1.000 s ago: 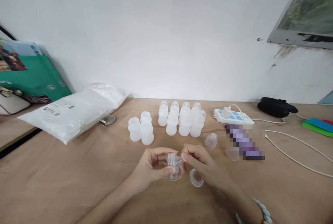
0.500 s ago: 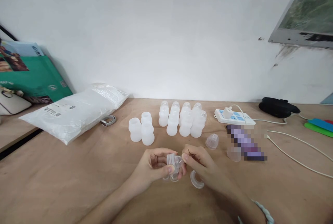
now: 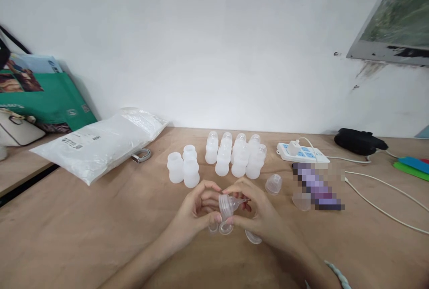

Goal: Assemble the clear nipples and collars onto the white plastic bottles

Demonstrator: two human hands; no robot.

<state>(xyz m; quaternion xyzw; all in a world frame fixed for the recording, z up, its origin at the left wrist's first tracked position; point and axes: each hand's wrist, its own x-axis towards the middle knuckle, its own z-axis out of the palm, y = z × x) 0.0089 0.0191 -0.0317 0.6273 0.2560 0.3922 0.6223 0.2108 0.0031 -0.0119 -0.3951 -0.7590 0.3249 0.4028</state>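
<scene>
My left hand (image 3: 196, 210) and my right hand (image 3: 259, 210) meet over the wooden table (image 3: 100, 235), both closed on a small clear ribbed screw ring with a soft clear teat (image 3: 228, 205) pushed through it. Small clear pieces (image 3: 225, 228) lie just under the fingers. A clear ring (image 3: 252, 237) rests on the table beneath my right hand, partly hidden by it. Behind the hands stand three open white little bottles (image 3: 183, 169) and several capped ones (image 3: 236, 155). A clear dome cap (image 3: 273, 184) lies to the right of the hands.
A white plastic bag (image 3: 100, 143) lies at the left, a metal clip (image 3: 140, 155) beside it. A green bag (image 3: 43, 99) leans at far left. A power strip (image 3: 301, 152), white cables (image 3: 378, 190), a black object (image 3: 357, 139) and a blurred purple item (image 3: 317, 186) fill the right side.
My right hand moved left and closed round the ribbed ring and teat from the right. The ring on the table is now more covered by it. The view shifted slightly.
</scene>
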